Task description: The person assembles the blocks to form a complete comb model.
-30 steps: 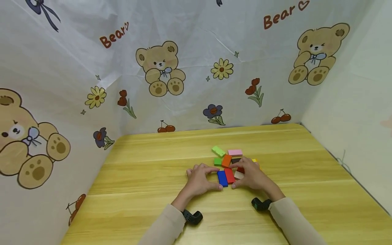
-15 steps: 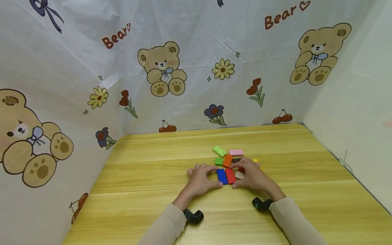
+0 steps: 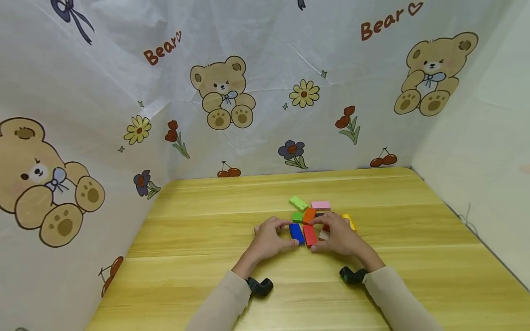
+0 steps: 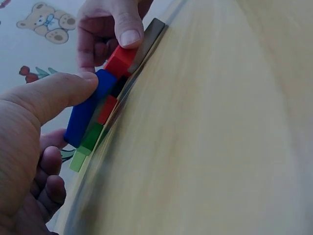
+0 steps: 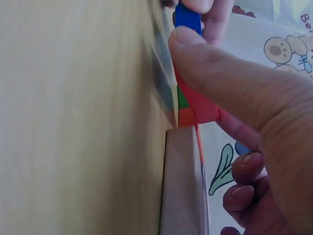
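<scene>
My left hand (image 3: 269, 240) pinches a blue block (image 3: 296, 233) between thumb and index finger at its two ends. My right hand (image 3: 338, 235) grips a red block (image 3: 309, 236) the same way, right beside the blue one. In the left wrist view, the blue block (image 4: 87, 115) shows raised over the table surface and slightly tilted. The red block (image 5: 199, 102) also shows above the tabletop in the right wrist view, partly covered by the thumb. A narrow gap separates the two blocks in the head view.
Behind the hands lie an orange block (image 3: 308, 215), a green block (image 3: 297, 218), a light green block (image 3: 298, 203) and a pink block (image 3: 320, 205). A pale wooden block (image 3: 324, 235) and a yellow block (image 3: 349, 221) are partly hidden near the right hand. A bear-print cloth hangs behind the table.
The blue block, held by the left hand, has shifted slightly left and away, and a gap has opened between it and the red block. The head view has turned slightly.
</scene>
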Demonstrator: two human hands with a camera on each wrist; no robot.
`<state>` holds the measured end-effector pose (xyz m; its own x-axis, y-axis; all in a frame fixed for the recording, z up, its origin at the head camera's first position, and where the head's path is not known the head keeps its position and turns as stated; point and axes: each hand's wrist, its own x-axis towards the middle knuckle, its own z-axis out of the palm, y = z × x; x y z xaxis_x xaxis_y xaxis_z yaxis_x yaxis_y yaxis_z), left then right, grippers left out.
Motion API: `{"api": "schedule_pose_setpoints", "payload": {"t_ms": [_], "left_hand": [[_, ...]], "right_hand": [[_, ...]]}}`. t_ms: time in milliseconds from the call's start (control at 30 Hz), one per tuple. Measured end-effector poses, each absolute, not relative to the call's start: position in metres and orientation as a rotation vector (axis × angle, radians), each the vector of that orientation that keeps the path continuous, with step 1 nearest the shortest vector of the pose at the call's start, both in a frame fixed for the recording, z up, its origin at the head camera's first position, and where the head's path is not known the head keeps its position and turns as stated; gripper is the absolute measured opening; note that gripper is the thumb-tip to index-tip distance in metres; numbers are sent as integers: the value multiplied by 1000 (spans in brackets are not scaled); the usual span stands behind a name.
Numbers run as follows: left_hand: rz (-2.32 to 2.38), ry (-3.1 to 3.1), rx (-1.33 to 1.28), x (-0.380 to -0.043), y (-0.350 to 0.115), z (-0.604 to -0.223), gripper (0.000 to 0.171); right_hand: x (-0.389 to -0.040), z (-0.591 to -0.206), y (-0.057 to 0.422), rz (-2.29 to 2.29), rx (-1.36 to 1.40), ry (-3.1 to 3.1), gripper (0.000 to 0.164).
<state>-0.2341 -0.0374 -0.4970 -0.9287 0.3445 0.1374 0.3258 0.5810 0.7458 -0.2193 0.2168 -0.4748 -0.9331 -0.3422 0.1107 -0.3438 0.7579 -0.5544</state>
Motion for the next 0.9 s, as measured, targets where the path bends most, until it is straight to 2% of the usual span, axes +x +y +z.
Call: {"api": "schedule_pose_setpoints", "payload": {"t_ms": [567, 900], "left_hand": [[1539, 2682, 557, -256, -83, -489, 61], [1627, 2674, 496, -268, -114, -471, 50]], "right_hand": [[-226, -458, 185, 953, 543, -2858, 66], [-223, -457, 148, 1212, 495, -2904, 65]]}}
